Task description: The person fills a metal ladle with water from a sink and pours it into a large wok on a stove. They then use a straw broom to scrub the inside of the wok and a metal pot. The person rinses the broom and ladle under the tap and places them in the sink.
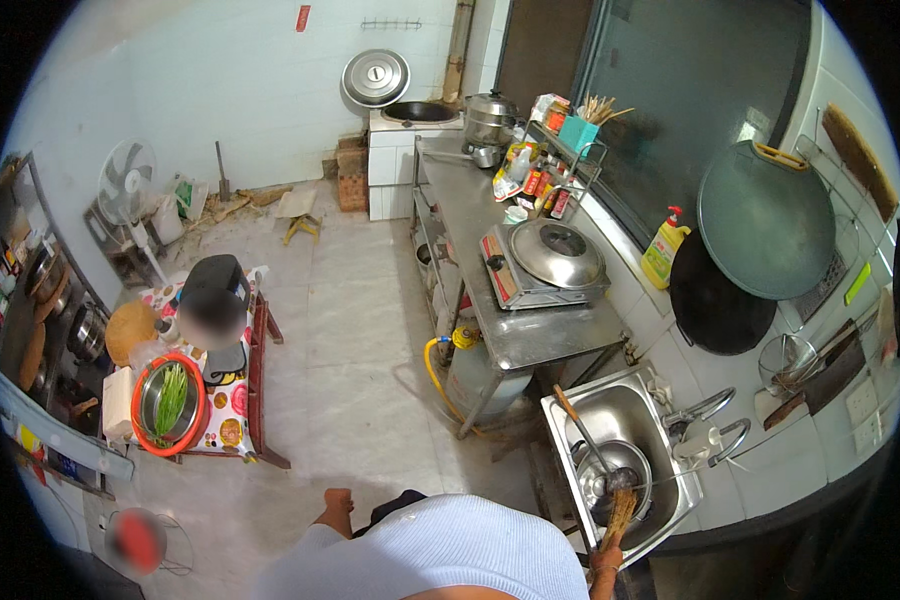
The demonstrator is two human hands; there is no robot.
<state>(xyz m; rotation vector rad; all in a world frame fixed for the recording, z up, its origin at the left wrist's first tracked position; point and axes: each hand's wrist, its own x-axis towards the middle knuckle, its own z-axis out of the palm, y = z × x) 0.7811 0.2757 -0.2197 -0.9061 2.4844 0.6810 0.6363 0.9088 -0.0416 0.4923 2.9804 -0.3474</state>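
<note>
So the right hand (606,562) is down at the bottom edge of the view, only partly showing, wrapped around the handle end of a bundled bamboo whisk brush (620,510). Fingers look closed on it, though most of the hand is cut off, so I can't say more than that. The brush's bristles point up and away from the hand into a round steel wok (610,478) that sits inside the square stainless steel sink (570,412). A long wooden-handled ladle (577,425) lies across the wok, its handle tipped up toward the sink's far-left corner.

The left hand isn't showing at all, so no idea if it's open or holding anything. It's hidden somewhere under the white shirt (440,550).

Just past the sink to the right of the hand are two curved chrome taps (708,418). Further away from the hand, beyond the sink, there's a steel work table (490,270) with a single gas burner carrying a domed metal lid (555,252), and a grey gas cylinder (480,378) tucked underneath. Way off to the left, well apart from the hand, a red-rimmed bowl of green vegetables (170,402) sits on a small table with a patterned cloth.
</note>
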